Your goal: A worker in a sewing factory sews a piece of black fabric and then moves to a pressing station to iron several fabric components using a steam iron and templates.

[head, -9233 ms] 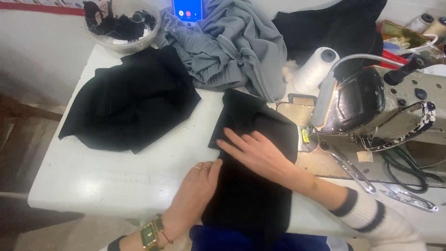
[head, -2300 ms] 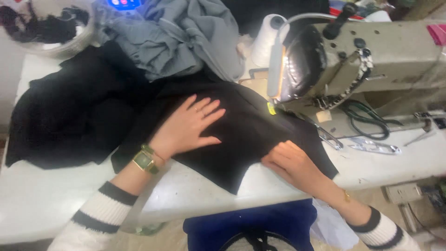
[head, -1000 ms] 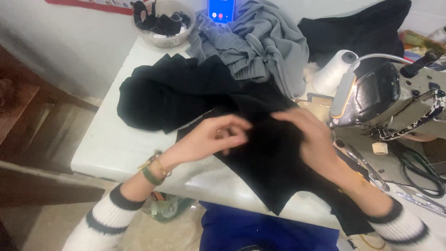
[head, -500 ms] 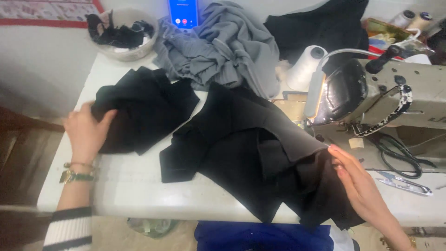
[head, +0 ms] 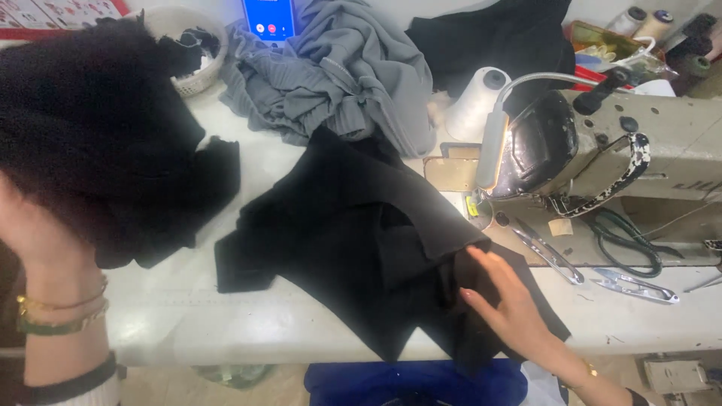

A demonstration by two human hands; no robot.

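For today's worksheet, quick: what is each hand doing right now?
Left hand: closed on a lifted bundle of black fabric.
Right hand: open, flat on the black garment on the table.

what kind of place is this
Most likely a sewing or garment workshop: an industrial sewing machine sits on the table, a white thread cone stands beside it, and black fabric lies under the right hand.

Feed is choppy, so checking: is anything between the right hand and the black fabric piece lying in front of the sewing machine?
Nothing visible. The right hand already rests directly on the black fabric piece at its lower right edge. The scissors lie apart, to the right, on the sewing machine bed. The left hand holds up a separate black garment.
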